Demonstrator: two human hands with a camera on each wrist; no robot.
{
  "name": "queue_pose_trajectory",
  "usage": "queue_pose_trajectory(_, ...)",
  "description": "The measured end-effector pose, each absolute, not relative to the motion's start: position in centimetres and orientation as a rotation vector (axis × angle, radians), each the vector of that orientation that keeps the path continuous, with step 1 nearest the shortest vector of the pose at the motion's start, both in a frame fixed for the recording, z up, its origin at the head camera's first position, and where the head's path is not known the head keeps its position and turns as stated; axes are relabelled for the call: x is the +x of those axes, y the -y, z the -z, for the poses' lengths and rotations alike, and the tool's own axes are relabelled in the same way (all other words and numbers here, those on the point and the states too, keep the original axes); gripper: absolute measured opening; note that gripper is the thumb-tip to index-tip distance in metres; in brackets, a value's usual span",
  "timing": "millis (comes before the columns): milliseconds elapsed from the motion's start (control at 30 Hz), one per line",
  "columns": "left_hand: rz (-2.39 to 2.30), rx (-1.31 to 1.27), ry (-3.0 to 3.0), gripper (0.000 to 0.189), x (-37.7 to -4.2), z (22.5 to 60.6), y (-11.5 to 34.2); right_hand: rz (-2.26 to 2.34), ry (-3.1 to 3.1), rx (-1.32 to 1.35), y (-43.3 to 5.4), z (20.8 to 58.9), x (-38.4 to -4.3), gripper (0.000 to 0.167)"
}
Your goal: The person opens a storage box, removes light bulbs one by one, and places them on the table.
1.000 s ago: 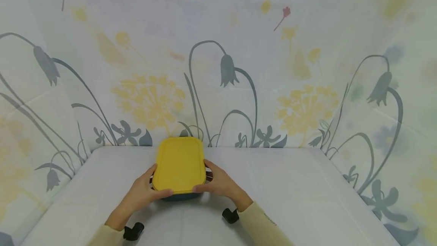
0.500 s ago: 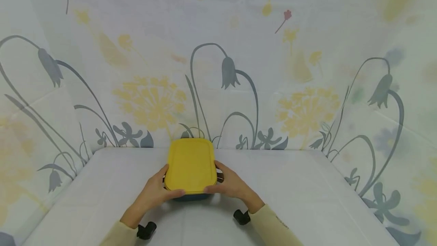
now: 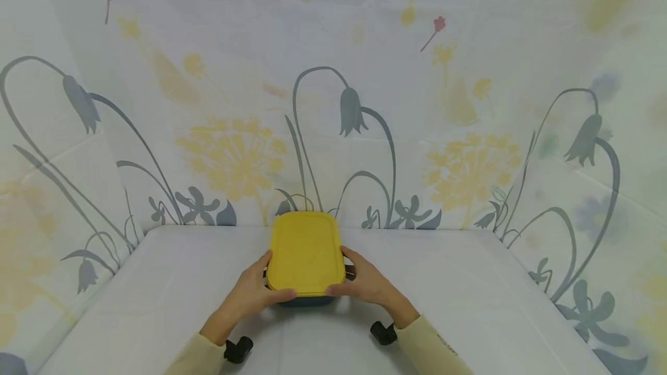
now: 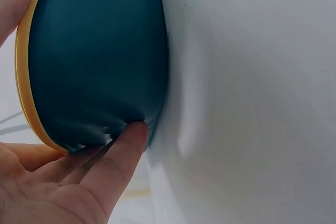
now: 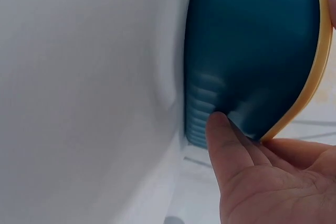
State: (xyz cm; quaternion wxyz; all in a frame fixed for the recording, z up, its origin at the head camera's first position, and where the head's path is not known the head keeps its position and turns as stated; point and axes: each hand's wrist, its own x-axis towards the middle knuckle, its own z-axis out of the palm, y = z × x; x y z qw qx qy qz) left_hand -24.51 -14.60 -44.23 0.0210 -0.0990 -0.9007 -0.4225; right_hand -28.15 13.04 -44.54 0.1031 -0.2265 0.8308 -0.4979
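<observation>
A rectangular food container with a yellow lid [image 3: 306, 252] stands near the far edge of the white table. Its dark teal body [image 4: 97, 51] appears to rest on the tabletop in both wrist views. My left hand [image 3: 253, 289] grips the container's left side, thumb on the lid's near rim and fingers along the side wall. On the opposite side, my right hand [image 3: 366, 283] holds it the same way. The right wrist view shows ridges low on the teal wall [image 5: 247, 35] beside my fingertips. The container's far side is hidden.
The white tabletop [image 3: 443, 294] stretches to both sides of the container. Behind it hangs a floral-print curtain [image 3: 333, 161], close to the container's far end. A black wrist-worn device [image 3: 238, 350] sits on the left wrist, another black device [image 3: 383, 333] on the right.
Both hands have moved the container to the right along the table, keeping their grip. The head view has shifted slightly.
</observation>
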Motion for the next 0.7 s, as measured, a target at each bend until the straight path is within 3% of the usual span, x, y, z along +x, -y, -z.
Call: queue_pose_trajectory(700, 1.372, -0.357, 2.733, 0.117, -24.9, 44.6, 11.9, 1.497, -2.418, -0.670, -16.1, 44.8, -28.5, 0.100)
